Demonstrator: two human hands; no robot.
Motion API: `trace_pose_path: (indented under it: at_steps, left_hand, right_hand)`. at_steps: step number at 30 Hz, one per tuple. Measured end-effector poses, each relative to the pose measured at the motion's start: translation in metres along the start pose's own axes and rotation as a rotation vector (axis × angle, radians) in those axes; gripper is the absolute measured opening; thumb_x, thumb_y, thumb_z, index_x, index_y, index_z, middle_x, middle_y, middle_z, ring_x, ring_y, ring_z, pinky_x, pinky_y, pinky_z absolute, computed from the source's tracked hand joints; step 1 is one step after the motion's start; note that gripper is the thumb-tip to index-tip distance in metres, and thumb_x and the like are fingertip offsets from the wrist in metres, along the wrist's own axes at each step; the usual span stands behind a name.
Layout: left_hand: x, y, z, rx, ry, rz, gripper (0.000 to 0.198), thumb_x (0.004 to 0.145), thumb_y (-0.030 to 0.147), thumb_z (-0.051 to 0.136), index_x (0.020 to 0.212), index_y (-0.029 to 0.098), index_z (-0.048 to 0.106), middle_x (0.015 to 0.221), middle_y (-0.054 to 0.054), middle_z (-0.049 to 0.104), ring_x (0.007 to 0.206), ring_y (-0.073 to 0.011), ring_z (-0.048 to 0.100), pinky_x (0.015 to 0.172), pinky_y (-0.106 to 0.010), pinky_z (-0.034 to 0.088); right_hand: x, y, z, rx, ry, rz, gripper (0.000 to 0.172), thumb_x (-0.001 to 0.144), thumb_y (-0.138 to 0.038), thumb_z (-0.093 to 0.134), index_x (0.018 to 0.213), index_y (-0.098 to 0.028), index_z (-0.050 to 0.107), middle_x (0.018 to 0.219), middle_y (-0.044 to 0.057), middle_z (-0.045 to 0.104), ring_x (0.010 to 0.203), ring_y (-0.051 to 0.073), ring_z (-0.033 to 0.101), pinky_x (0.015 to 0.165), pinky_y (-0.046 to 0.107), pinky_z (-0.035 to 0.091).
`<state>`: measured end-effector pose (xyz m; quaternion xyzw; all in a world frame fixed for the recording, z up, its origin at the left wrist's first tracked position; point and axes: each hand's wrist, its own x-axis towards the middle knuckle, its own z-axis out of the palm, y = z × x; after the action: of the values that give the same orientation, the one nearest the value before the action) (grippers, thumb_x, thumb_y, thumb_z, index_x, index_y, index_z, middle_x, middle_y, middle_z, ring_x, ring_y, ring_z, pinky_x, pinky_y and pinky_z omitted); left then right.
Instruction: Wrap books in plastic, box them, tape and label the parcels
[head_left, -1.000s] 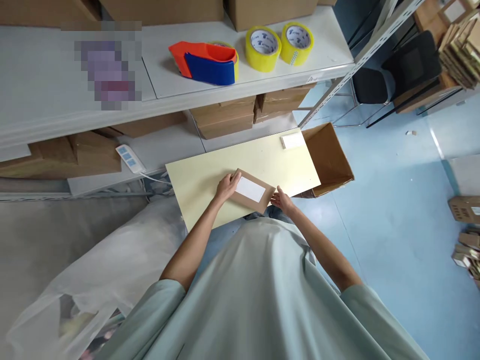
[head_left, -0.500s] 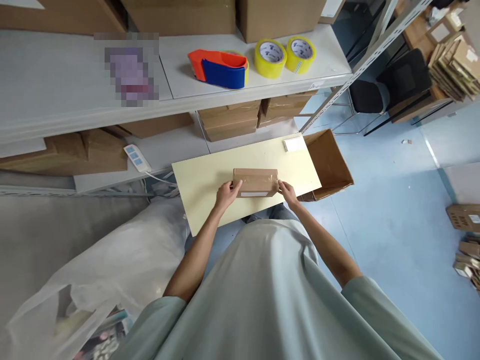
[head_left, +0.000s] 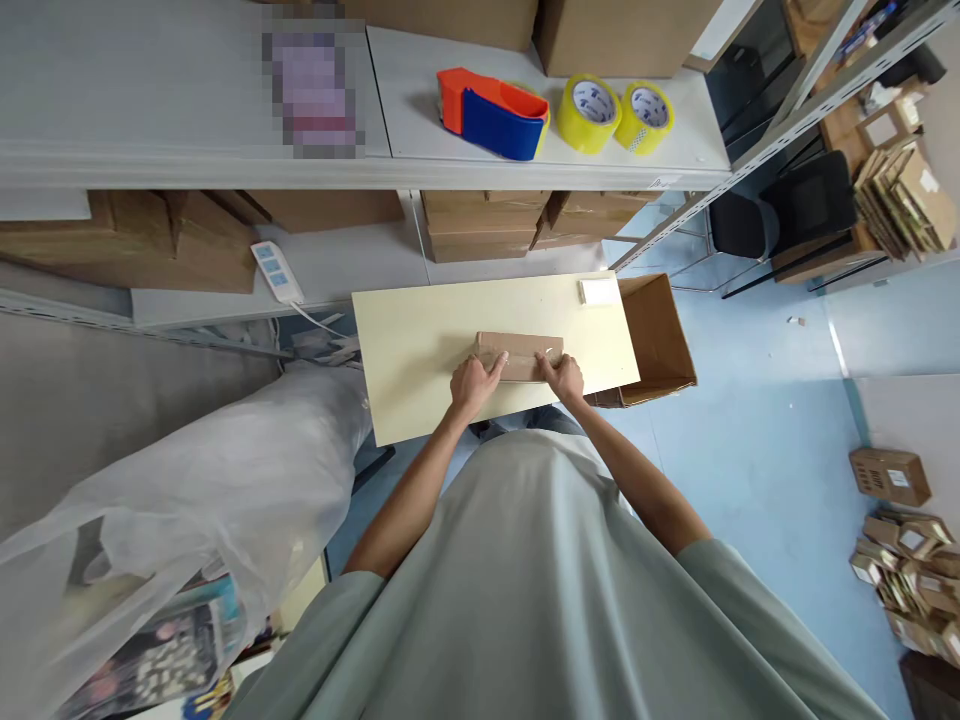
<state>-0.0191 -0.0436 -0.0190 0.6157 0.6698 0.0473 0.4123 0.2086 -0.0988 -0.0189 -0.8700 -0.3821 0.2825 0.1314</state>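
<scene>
A small brown cardboard box (head_left: 521, 345) with clear tape across it lies on the pale yellow board (head_left: 412, 330). My left hand (head_left: 474, 382) grips its left end, thumb pressed on the taped face. At the right end, my right hand (head_left: 562, 376) holds it the same way, thumb on top. The fingers under and behind the box are mostly hidden. Near the board's far right corner lies a small white flat item (head_left: 598, 291).
An open carton (head_left: 656, 335) stands right of the board. On the shelf (head_left: 405, 172) are an orange and blue tape dispenser (head_left: 493, 115) and two yellow tape rolls (head_left: 590, 112). A power strip (head_left: 277, 272) sits lower. A big translucent bag (head_left: 247, 470) fills the left.
Both thumbs have moved inward onto the box's taped face, and the box is turned so its white label no longer shows. The camera view has shifted slightly.
</scene>
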Motion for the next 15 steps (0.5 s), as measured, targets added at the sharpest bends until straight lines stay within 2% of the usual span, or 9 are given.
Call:
trace_pose_path:
  at_steps: [3,6,8,10,15]
  left_hand:
    - [0.007,-0.002,0.008,-0.036,0.064,0.013,0.087,0.098,0.092,0.06,0.117,0.009,0.08,0.126,-0.035,0.078,0.124,-0.0518,0.075,0.105,-0.056,0.058]
    - [0.016,-0.015,0.011,-0.086,0.118,0.031,0.069,0.1,0.082,0.067,0.106,0.015,0.083,0.119,-0.028,0.079,0.12,-0.0461,0.075,0.102,-0.051,0.058]
    - [0.02,-0.025,0.012,-0.111,0.107,0.053,0.057,0.106,0.072,0.064,0.099,0.018,0.083,0.111,-0.022,0.079,0.118,-0.0403,0.075,0.101,-0.045,0.057]
    - [0.021,-0.033,0.012,-0.122,0.079,0.082,0.054,0.112,0.063,0.056,0.096,0.019,0.083,0.109,-0.018,0.078,0.115,-0.0363,0.074,0.1,-0.041,0.056]
    - [0.014,-0.04,0.015,-0.144,0.102,0.112,0.052,0.117,0.05,0.047,0.102,0.017,0.084,0.122,-0.02,0.075,0.113,-0.0345,0.073,0.101,-0.041,0.057]
  right_hand:
    - [-0.004,-0.007,-0.002,0.082,-0.026,0.035,0.059,0.093,-0.086,0.075,0.099,-0.03,0.06,0.116,0.021,0.081,0.122,0.041,0.075,0.108,0.05,0.06]
    - [-0.004,-0.003,-0.013,0.157,-0.083,-0.022,0.054,0.105,-0.083,0.056,0.091,-0.031,0.057,0.101,0.013,0.081,0.114,0.036,0.076,0.104,0.046,0.061]
    - [-0.005,0.004,-0.023,0.207,-0.136,-0.077,0.058,0.107,-0.084,0.046,0.085,-0.032,0.055,0.09,0.007,0.077,0.108,0.032,0.075,0.097,0.041,0.062]
    - [-0.007,0.01,-0.029,0.262,-0.176,-0.102,0.062,0.104,-0.088,0.045,0.082,-0.031,0.054,0.081,0.003,0.072,0.102,0.028,0.073,0.09,0.036,0.062]
    - [-0.015,0.014,-0.031,0.314,-0.222,-0.073,0.065,0.099,-0.092,0.051,0.081,-0.03,0.057,0.073,-0.002,0.067,0.092,0.023,0.071,0.084,0.032,0.063]
